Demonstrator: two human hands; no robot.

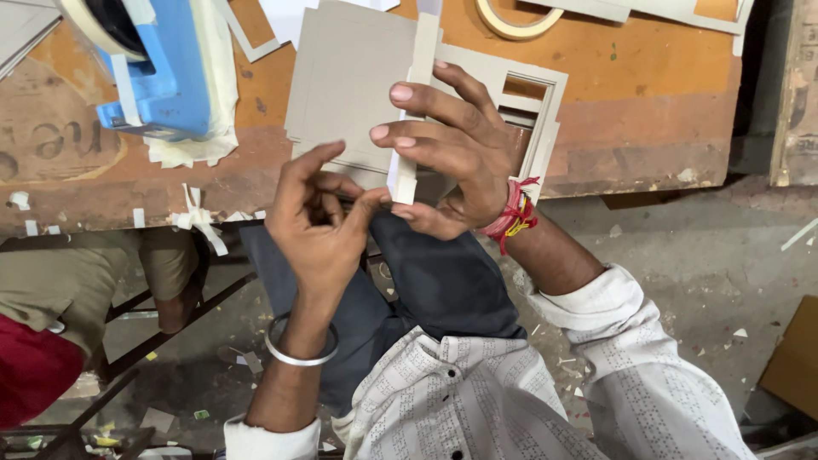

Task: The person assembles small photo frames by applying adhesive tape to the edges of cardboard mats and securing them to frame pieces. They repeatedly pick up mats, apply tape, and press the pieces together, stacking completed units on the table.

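My right hand (456,158) grips a narrow grey cardboard strip (415,94), holding it upright over a stack of grey cardboard sheets (349,77) at the table's near edge. My left hand (319,221) pinches at the strip's lower end with thumb and forefinger. A cardboard frame with a rectangular cut-out (532,106) lies under my right hand. A red thread band wraps my right wrist, and a metal bangle circles my left wrist.
A blue tape dispenser (166,72) with a masking tape roll stands at the table's left. Torn tape bits (198,217) hang off the orange table (648,94) edge. A tape ring (515,21) lies at the back. Another person's leg (60,281) is on the left.
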